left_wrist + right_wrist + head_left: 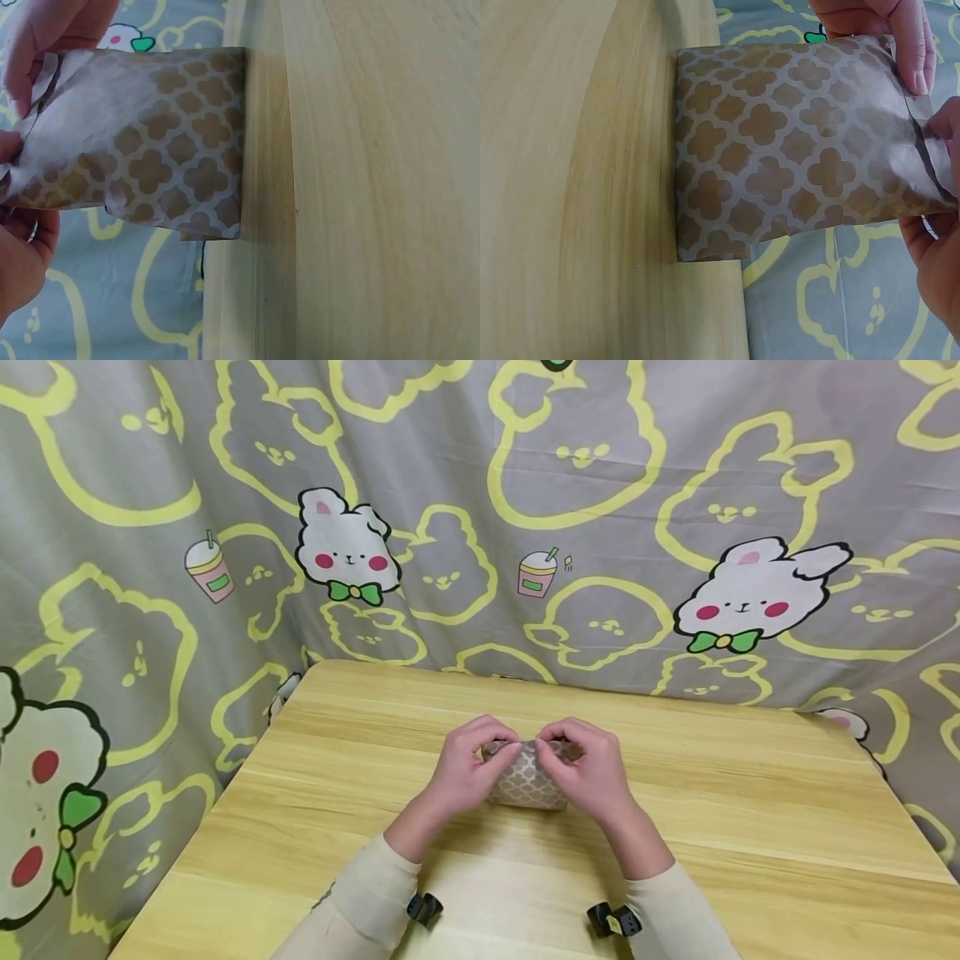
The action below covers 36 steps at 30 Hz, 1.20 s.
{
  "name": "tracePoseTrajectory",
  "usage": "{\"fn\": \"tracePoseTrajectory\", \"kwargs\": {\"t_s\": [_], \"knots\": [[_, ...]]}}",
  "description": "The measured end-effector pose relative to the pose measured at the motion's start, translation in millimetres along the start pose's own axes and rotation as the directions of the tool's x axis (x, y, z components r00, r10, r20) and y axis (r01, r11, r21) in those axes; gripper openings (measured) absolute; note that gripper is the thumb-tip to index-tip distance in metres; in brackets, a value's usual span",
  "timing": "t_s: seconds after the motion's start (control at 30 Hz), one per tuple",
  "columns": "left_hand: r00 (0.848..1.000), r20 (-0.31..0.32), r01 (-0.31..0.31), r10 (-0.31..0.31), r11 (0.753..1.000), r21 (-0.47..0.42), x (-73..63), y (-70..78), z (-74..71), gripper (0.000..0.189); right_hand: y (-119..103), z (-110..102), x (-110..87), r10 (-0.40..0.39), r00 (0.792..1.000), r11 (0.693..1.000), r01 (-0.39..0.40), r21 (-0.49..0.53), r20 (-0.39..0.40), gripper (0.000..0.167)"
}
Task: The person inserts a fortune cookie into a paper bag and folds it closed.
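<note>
A small tan paper bag (527, 783) with a pale quatrefoil pattern stands upright on the table, its base on the wood. My left hand (463, 770) pinches its top edge on the left side between thumb and fingers. On the right side, my right hand (597, 770) pinches the same edge, the two thumbs close together. The left wrist view shows the bag (172, 150) sideways, its top edge between both hands. In the right wrist view, a narrow dark gap runs along the top of the bag (780, 150). What the bag contains is hidden.
The light wooden table (337, 760) spreads around the bag on all sides. Behind it and to the left hangs a grey curtain (442, 468) with yellow outlines and cartoon rabbits. A black wrist device (425, 910) sits at the left sleeve, another device (613, 920) at the right.
</note>
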<state>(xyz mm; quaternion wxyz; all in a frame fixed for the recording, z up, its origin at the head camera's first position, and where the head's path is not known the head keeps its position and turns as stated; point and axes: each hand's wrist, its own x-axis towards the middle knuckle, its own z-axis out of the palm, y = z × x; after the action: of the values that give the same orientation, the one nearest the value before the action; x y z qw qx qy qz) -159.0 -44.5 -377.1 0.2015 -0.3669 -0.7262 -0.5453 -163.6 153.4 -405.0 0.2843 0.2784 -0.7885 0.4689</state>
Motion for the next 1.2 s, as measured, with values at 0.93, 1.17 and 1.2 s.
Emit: {"fn": "tracePoseTrajectory", "kwargs": {"t_s": [0.93,1.17,1.2], "knots": [[0.998,-0.054,0.036,-0.036,0.999,0.005,-5.1,-10.2,-8.1,0.010,-21,-31,-1.6,0.062,0.980,0.997,-0.069,-0.028,-0.191,0.018],[0.996,-0.040,0.084,-0.084,0.996,-0.009,-4.4,-8.4,-7.0,0.008,-31,-25,2.1,0.126,0.991,0.989,-0.123,0.079,-0.041,0.016],[0.995,-0.039,0.094,-0.095,0.996,-0.010,-4.3,-8.1,-6.8,0.008,-31,-24,1.5,0.132,0.991,0.988,-0.128,0.090,-0.033,0.016]]}}
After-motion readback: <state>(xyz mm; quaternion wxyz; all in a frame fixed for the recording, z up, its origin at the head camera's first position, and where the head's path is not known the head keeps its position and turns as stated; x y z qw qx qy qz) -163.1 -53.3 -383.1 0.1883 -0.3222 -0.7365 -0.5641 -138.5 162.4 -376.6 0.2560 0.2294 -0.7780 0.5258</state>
